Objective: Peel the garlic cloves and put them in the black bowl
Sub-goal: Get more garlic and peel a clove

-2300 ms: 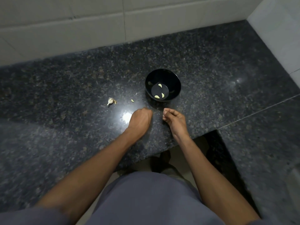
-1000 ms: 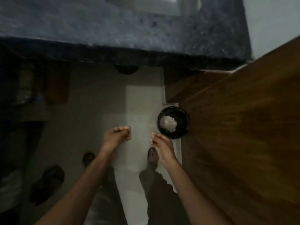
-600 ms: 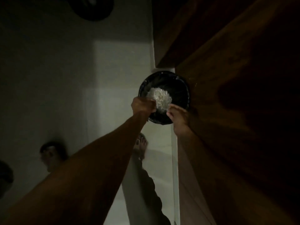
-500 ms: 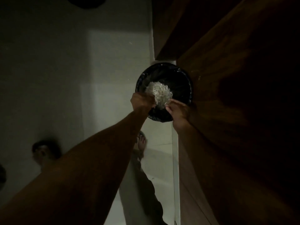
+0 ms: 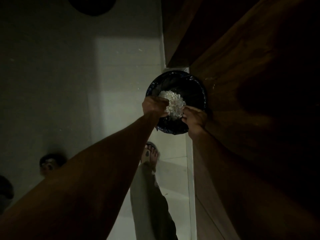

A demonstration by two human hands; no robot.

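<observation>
both hands (image 5: 154, 106) curled over lined bin (image 5: 194, 87), pale scraps (image 5: 174, 103) inside

Hands (image 5: 174, 110) above bin (image 5: 195, 85), door (image 5: 251, 84) right.

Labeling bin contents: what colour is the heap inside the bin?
White heap, clearest in head view.
</observation>
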